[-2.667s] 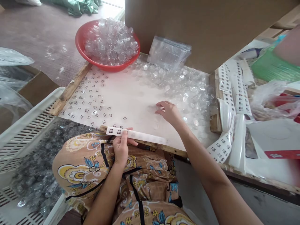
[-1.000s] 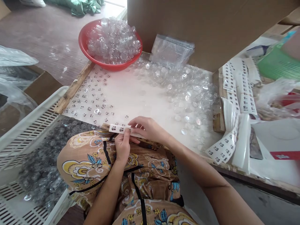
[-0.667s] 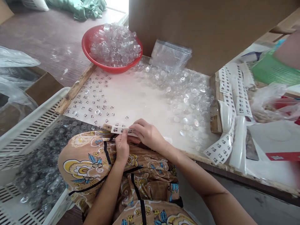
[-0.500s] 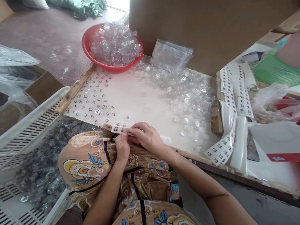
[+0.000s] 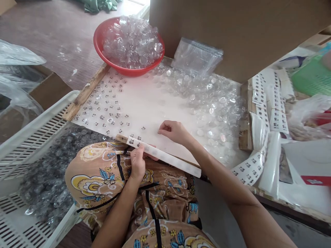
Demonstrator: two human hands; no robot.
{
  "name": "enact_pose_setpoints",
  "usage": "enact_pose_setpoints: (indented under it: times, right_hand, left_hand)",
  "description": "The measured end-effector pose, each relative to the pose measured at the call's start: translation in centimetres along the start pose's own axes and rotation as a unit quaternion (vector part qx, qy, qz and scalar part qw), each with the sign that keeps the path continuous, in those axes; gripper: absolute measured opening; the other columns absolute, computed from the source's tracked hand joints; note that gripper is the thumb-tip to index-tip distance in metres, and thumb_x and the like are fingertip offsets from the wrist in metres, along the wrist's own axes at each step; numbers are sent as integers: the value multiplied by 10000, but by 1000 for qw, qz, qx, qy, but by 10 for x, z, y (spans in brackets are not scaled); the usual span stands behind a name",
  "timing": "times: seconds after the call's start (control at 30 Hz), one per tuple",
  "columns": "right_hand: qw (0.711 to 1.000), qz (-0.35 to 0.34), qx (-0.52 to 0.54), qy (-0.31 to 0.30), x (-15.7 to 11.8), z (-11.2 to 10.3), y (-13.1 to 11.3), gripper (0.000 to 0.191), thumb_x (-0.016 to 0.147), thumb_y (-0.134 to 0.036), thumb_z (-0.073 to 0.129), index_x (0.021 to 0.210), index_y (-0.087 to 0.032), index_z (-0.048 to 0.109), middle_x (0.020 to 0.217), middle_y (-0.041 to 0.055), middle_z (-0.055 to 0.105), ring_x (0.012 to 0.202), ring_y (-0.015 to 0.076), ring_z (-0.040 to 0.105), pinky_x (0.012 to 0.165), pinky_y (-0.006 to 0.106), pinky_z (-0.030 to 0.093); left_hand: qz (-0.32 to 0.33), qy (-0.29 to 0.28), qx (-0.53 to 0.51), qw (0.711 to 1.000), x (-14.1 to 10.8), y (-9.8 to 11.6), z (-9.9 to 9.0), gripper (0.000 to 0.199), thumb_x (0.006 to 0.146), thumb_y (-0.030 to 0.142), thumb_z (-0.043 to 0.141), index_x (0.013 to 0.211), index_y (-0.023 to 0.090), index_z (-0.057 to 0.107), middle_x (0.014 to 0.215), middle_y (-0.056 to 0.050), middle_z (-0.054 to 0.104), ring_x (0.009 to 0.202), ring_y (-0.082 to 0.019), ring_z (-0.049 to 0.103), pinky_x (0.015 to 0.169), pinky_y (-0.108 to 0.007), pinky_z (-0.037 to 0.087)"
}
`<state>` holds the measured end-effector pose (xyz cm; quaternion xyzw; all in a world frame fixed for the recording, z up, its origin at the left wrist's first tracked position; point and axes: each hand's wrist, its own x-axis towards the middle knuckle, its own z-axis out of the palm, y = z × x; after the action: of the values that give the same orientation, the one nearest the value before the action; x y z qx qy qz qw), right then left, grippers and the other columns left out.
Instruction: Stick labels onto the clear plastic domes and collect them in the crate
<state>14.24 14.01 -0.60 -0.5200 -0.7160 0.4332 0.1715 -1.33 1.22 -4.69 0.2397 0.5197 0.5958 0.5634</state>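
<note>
My left hand [image 5: 138, 161] is closed on a long white sticker strip [image 5: 176, 159], thumb on top, near its left end. Black panda prints show at that end; the rest of the strip is blank and slants down to the right. Above the white work board [image 5: 152, 103], my right hand [image 5: 175, 132] is closed in a pinch. A tiny dark-marked sticker [image 5: 158, 133] shows at its fingertips. Panda-marked clear discs [image 5: 103, 115] lie spread over the board's left side, and unmarked clear domed discs [image 5: 207, 106] over its right.
A red basin [image 5: 129, 71] heaped with clear pieces stands at the back left. Left of my knee is a white slatted crate [image 5: 33, 146] with many marked pieces. A clear plastic bag [image 5: 198, 57] leans on a cardboard box [image 5: 219, 31]. Bundled sticker sheets [image 5: 278, 113] lie at right.
My right hand has left the strip and moved up and right over the board, fingers pinched. The strip's blank length is now uncovered and slants more. My left hand still holds it.
</note>
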Motion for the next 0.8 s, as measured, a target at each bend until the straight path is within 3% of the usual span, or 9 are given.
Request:
enact_pose_setpoints:
  times: [0.37,0.53,0.7,0.8]
  right_hand:
    - [988,-20,-152,12,1,14,-12,73,828,-142,631,810,-194,678,795,15,690,724,147,593,684,262,406]
    - [965,-65,-254,14,1,28,-20,129,904,-155,582,923,-194,704,1009,80,654,846,176,614,708,270,411]
    - [958,-85,-272,-17,10,34,-28,160,932,-153,553,950,-186,708,992,85,668,864,186,628,733,274,418]
    - [969,-83,-231,-13,19,34,-28,124,901,-143,593,956,-185,696,966,74,690,842,180,630,737,272,420]
  left_hand:
    - [8,1,-7,1000,0,0,0,494,882,576,545,743,146,744,479,-35,634,511,-219,671,498,-311,551]
    - [8,1,-11,1000,1,-1,0,504,868,589,552,709,147,734,459,-32,618,506,-219,667,483,-306,545]
    - [4,10,-13,1000,1,1,3,522,867,604,540,697,147,728,435,-26,605,494,-222,668,489,-311,548]
    - [2,13,-12,1000,0,3,4,517,869,601,535,696,152,725,424,-25,601,494,-225,671,500,-317,554]
